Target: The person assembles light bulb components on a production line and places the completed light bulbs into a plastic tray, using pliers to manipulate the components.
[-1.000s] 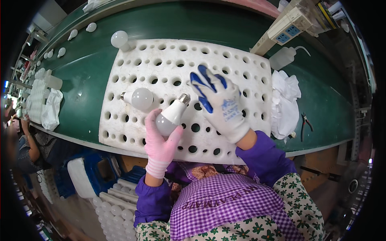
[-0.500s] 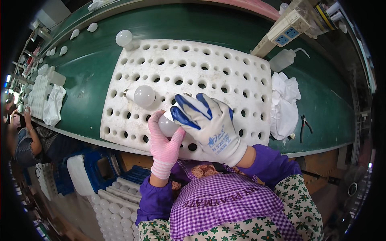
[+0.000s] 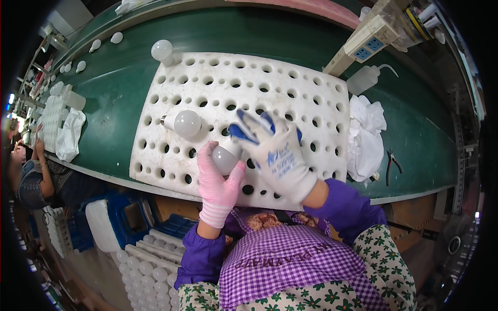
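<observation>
My left hand (image 3: 219, 184), in a pink glove with a striped cuff, is closed around a white light bulb (image 3: 226, 157) over the foam tray. The bulb's round dome faces down and left; its other end is hidden by my right hand. That right hand (image 3: 272, 150), in a white glove with blue fingertips, is slightly blurred, its fingers stretched out and apart beside the bulb. I cannot see its thumb. A second bulb (image 3: 187, 124) lies on its side on the white foam tray (image 3: 249, 116), which has rows of round holes.
Another bulb (image 3: 162, 51) stands at the tray's far left corner. To the right are a white cloth (image 3: 365, 137), pliers (image 3: 392, 166), a squeeze bottle (image 3: 363, 79) and a socket post (image 3: 363, 46). Stacked bulbs (image 3: 148, 282) sit below left; a co-worker's arm (image 3: 44, 168) shows farther left.
My left hand has shifted slightly right with the bulb, tilting it a little. My right hand has moved slightly away from the bulb, its fingers now off the dome.
</observation>
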Motion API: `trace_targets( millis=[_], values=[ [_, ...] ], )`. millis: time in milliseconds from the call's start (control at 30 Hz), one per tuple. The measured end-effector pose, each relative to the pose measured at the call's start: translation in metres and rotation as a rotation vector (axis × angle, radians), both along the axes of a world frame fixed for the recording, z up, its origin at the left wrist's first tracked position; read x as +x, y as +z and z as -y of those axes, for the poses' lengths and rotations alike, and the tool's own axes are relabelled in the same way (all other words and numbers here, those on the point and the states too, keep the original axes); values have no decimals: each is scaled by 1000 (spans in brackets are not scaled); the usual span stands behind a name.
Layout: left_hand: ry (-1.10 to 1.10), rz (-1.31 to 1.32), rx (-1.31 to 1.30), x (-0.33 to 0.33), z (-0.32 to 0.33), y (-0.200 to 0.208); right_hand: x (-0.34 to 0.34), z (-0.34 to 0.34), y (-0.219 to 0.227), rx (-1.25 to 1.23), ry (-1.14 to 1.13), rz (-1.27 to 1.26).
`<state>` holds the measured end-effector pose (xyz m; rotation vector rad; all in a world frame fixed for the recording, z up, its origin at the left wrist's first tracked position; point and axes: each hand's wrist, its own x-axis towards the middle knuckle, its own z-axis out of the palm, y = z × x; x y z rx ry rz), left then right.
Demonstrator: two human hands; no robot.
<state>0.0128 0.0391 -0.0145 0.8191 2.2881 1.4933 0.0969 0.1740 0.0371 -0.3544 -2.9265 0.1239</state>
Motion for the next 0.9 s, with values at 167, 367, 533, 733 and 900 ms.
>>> trace_targets(
  millis=[167,367,533,733,900],
  values=[
    [36,118,38,-4,1,1,-6,-3,-8,-78,3,-68],
    [67,530,210,-14,4,10,-3,18,-18,-13,45,-235],
    [103,925,393,-13,12,23,-13,-29,-12,13,-137,-289],
    [46,1050,502,-11,9,16,-8,-14,-4,70,-34,-296],
    [69,1070,469,-8,8,13,-2,4,-10,14,124,-246]
  ],
)
